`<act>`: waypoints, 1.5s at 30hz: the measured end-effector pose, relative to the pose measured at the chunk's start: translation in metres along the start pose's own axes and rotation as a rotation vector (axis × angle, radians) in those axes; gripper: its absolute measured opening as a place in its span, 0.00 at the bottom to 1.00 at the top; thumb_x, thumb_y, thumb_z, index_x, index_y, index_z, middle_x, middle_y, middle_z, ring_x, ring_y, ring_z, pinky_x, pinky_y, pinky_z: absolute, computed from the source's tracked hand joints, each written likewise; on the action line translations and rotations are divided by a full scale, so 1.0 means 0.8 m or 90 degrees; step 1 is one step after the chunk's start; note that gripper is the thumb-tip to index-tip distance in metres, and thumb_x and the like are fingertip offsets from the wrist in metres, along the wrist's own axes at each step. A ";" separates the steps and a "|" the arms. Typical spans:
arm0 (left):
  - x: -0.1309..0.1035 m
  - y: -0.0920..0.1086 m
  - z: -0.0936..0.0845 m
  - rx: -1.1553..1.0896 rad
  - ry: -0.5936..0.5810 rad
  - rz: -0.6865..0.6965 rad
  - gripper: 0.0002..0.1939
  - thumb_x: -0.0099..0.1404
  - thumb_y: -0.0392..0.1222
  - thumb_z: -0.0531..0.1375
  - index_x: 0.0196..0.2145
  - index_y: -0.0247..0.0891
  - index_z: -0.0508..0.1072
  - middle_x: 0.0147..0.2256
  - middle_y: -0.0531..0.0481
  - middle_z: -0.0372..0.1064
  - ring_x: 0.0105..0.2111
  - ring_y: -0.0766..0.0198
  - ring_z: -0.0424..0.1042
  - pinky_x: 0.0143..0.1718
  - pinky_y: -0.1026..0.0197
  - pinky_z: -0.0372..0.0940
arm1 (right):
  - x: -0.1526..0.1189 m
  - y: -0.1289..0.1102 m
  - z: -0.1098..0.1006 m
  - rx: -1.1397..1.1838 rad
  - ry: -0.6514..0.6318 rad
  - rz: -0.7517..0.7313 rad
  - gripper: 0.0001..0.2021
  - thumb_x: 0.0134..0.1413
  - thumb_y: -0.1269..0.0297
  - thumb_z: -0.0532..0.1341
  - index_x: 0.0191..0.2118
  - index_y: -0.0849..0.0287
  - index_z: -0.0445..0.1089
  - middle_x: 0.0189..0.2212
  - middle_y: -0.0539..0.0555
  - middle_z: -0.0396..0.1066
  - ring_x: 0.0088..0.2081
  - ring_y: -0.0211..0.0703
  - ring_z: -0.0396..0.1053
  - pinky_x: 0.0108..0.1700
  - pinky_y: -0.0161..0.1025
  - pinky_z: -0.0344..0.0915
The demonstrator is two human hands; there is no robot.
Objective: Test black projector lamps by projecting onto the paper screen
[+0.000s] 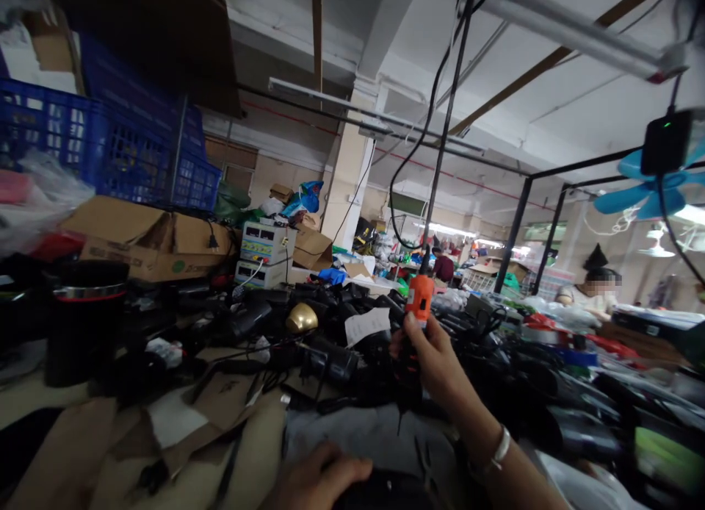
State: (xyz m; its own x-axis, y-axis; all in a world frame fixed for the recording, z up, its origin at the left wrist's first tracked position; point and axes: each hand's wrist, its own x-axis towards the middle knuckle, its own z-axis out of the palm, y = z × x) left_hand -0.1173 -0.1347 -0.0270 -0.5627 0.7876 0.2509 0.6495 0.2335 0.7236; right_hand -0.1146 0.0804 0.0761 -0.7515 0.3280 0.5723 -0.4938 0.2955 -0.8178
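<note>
My right hand [443,363] is wrapped around an orange-and-black electric screwdriver [420,298], thumb on its orange body. The tool stands upright with its thin bit pointing down, and a dark cable runs up from its top. At the bottom edge, my left hand [322,477] is partly cut off by the frame, its fingers against a dark black part [385,489]. That part's shape is hard to make out. It lies on a grey cloth [352,425], below the bit and apart from it.
Black parts crowd the table, with a gold cup-shaped piece [302,318] and a paper slip [368,326] among them. Left are a black cylinder [85,333], cardboard box [148,242] and blue crates [49,124]. Power units [265,253] stand behind. A person [592,293] sits far right.
</note>
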 end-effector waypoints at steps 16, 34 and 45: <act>-0.018 0.025 -0.009 0.049 -0.016 -0.022 0.43 0.46 0.54 0.68 0.58 0.49 0.60 0.53 0.41 0.58 0.51 0.43 0.62 0.53 0.41 0.58 | -0.048 -0.112 0.034 0.124 0.015 0.012 0.17 0.46 0.47 0.65 0.32 0.57 0.69 0.19 0.48 0.69 0.15 0.39 0.66 0.11 0.33 0.63; -0.019 0.026 -0.012 0.069 -0.022 -0.003 0.42 0.47 0.56 0.68 0.59 0.47 0.60 0.51 0.41 0.60 0.50 0.46 0.64 0.52 0.43 0.60 | -0.039 -0.102 0.040 0.101 -0.031 -0.019 0.17 0.50 0.49 0.63 0.23 0.58 0.66 0.15 0.47 0.66 0.13 0.38 0.64 0.10 0.33 0.61; -0.013 0.029 -0.013 0.062 -0.038 -0.011 0.40 0.49 0.55 0.67 0.57 0.45 0.62 0.48 0.42 0.62 0.48 0.47 0.66 0.51 0.45 0.62 | -0.038 -0.097 0.046 0.069 -0.027 -0.053 0.15 0.51 0.57 0.63 0.18 0.57 0.66 0.12 0.47 0.65 0.11 0.39 0.61 0.10 0.34 0.59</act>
State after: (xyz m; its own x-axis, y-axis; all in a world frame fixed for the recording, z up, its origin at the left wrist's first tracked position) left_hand -0.1019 -0.1435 -0.0063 -0.5439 0.8154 0.1982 0.6884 0.2984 0.6612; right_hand -0.0697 0.0142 0.1201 -0.7230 0.2670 0.6372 -0.5975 0.2214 -0.7707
